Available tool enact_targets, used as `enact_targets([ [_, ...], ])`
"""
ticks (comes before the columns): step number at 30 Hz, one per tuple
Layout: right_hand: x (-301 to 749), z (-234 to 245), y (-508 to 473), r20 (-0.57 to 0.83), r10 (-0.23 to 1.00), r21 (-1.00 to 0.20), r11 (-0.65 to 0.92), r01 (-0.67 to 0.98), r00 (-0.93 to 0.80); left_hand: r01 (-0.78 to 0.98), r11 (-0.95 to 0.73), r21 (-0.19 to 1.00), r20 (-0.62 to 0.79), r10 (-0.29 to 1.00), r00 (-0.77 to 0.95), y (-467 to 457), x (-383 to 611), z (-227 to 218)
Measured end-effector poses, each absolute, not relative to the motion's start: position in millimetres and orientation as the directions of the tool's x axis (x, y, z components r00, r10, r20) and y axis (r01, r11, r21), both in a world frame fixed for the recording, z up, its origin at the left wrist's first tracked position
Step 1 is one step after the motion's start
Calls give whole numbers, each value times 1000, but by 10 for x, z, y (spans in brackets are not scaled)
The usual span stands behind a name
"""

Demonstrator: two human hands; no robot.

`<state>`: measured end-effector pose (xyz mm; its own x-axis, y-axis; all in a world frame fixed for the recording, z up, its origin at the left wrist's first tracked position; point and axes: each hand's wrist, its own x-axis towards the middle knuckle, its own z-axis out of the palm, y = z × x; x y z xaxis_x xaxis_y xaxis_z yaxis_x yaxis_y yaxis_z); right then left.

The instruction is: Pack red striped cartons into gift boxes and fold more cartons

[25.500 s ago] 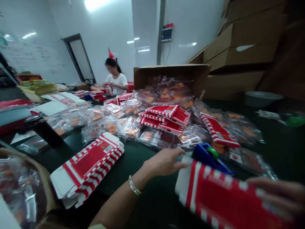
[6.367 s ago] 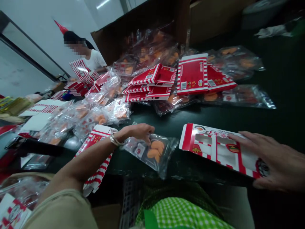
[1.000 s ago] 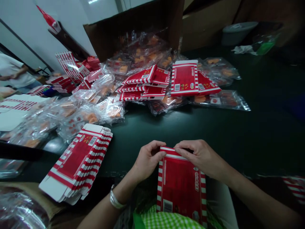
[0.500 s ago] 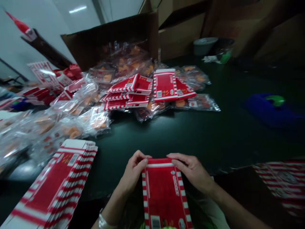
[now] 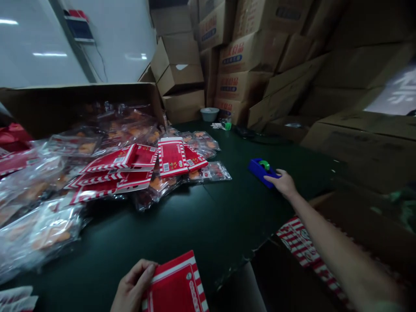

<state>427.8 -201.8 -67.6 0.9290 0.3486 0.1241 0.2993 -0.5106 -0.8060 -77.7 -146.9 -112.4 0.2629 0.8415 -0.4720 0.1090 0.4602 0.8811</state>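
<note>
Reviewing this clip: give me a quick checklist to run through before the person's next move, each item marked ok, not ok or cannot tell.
1. Red-and-white striped cardboard carton gripped by the left hand: ok, fingers are on its edge.
2. Right hand in contact with the blue tape dispenser with a green core: cannot tell, fingertips reach it.
3. Dispenser resting on the dark green table: ok.
4. Carton's end closed: cannot tell, the lower part is out of frame.
5. Clear plastic bags of orange pieces apart from the carton: ok.
</note>
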Motion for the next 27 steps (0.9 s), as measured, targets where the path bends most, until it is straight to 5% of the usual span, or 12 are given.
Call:
enact_targets([
  [7,3409,-1080,-2445,61,540,-751,-529,394,840,101,544,833,-547,782,300,-1495,-688,-1027],
  [10,3031,-1085,-2052,69,671,-754,-449,479,738,118,521,845,-530,791,307,-1501,-604,-992],
  [14,3001,-1027,-1290,79,678,-770,-424,477,731,153,473,868,-496,796,347,-1486,-558,-968],
  [20,3187,-897,-1188,32,703,-860,-343,378,711,135,412,901,-433,830,352,-1462,-586,-994],
  [27,3377,-671,-1153,-239,705,-896,-425,127,668,76,435,897,-435,839,328,-1477,-589,-1045],
])
